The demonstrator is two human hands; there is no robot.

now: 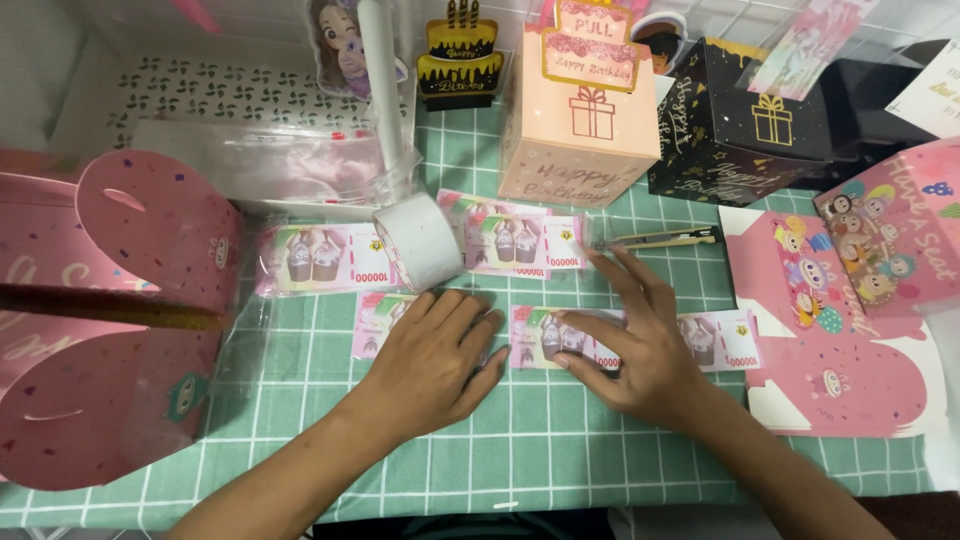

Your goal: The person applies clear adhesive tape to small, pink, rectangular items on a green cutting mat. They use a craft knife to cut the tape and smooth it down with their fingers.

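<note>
the left hand (435, 365) lies flat, palm down and fingers spread, pressing on a pink play banknote in a clear sleeve (378, 322) near the middle of the green-and-white checked worktop (560, 450); it grips nothing. the right hand (640, 350) is also open, its fingertips pinning the next pink play banknote (720, 340) just to the right, with no closed hold on it. these 2 notes lie end to end, so close that the pictures do not show whether they are joined.

judging from the layout, a chain of sleeved notes is partly made: another row of sleeved pink notes (320, 258) lies just behind the hands, toward the far edge, running on to a second overlapping group (515, 240). a white roll of tape (420, 240) stands on that row. a slim black-and-cream cutter (665, 238) rests just beyond the right hand's fingers.

a peach cardboard gift box with a cake-shaped topper (575, 110) stands at the far edge, a black gift box with gold print (735, 125) beside it. flat pink die-cut card shapes (120, 330) sit unfolded at the left edge, and more pink printed card (840, 330) at the right edge, so the boxes there look still unassembled.
</note>
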